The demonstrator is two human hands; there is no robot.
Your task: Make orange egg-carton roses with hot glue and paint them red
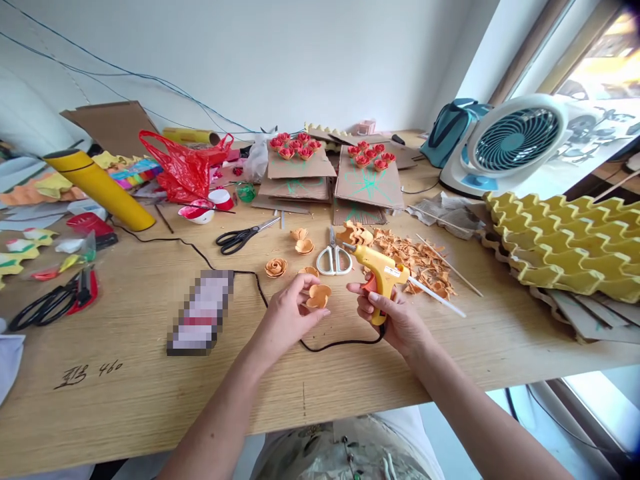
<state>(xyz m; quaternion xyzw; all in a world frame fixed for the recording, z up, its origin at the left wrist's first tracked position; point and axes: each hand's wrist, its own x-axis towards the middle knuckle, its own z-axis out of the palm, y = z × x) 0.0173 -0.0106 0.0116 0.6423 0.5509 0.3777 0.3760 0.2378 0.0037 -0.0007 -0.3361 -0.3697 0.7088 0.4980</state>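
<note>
Above the wooden table (350, 383), a small orange petal-edged cup (319, 297) is pinched in the half-curled left hand (289, 312), presumably by its edge to keep the hollow clear; the right hand (395, 313) is wrapped round a yellow plastic glue gun (384, 272) (forefinger near its orange trigger (371, 283)).

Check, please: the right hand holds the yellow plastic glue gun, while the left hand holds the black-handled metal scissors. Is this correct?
No: the head view shows the left hand holding an orange cup-shaped flower piece. The right hand does hold the glue gun.
</note>
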